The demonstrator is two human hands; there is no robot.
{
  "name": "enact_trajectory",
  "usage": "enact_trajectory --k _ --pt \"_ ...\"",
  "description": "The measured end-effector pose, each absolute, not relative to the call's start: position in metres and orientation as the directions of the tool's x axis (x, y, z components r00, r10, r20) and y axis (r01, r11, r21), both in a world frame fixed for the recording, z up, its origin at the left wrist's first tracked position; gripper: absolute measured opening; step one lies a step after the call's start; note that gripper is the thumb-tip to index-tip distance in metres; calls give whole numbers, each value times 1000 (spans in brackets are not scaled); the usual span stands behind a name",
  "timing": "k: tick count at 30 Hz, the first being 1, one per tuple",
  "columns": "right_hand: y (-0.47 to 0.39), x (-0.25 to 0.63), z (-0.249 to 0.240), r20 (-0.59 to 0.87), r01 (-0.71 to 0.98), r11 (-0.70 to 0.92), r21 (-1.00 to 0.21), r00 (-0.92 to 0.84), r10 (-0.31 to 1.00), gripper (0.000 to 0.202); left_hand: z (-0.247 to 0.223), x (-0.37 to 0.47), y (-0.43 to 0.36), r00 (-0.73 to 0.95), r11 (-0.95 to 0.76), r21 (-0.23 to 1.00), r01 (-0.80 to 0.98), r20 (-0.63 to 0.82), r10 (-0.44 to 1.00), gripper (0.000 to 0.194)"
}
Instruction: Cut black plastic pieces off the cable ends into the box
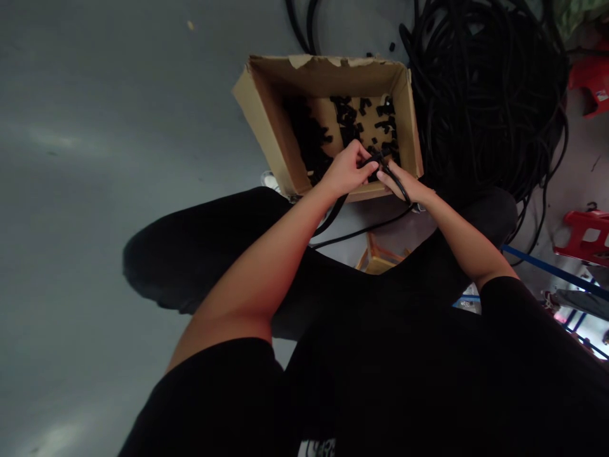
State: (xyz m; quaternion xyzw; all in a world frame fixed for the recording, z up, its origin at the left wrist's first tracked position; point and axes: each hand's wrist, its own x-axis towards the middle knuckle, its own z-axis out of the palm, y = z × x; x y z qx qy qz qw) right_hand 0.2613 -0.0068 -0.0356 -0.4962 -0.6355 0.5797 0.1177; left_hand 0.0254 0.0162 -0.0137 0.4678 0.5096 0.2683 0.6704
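Observation:
Both hands meet over the near right corner of an open cardboard box [266,133]. My left hand [349,170] is closed, thumb against fingers, on a black cable [335,212] that hangs down from it towards my lap. My right hand [404,183] is close beside it, its fingers closed round a black strand that curves over the palm and loops back below the box. Whether both strands are one cable I cannot tell. Dark ends cross between the fingertips, too small to make out. Small black pieces [346,114] lie scattered inside the box.
A large tangled heap of black cable [490,95] lies right of the box. Red plastic stools [585,235] stand at the far right, near a blue bar [554,266]. A wooden stool [378,257] shows between my legs. Grey floor [95,190] extends left.

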Motion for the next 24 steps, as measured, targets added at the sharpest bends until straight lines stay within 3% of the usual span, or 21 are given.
enact_trajectory --k 7,11,17,24 --pt "-8 266 -54 -398 435 -170 -885 -511 762 84 -34 24 12 297 304 922 242 -368 881 35" --pt "-7 263 -41 -399 427 -178 -886 -511 761 78 -40 22 12 301 280 918 280 -361 882 32" --pt "-4 255 -18 -401 475 -170 -864 -443 802 79 -22 23 14 296 208 935 289 -293 909 43" --pt "-8 257 -13 -482 510 -248 -824 -399 780 81 -30 18 17 244 191 908 373 -295 924 26"
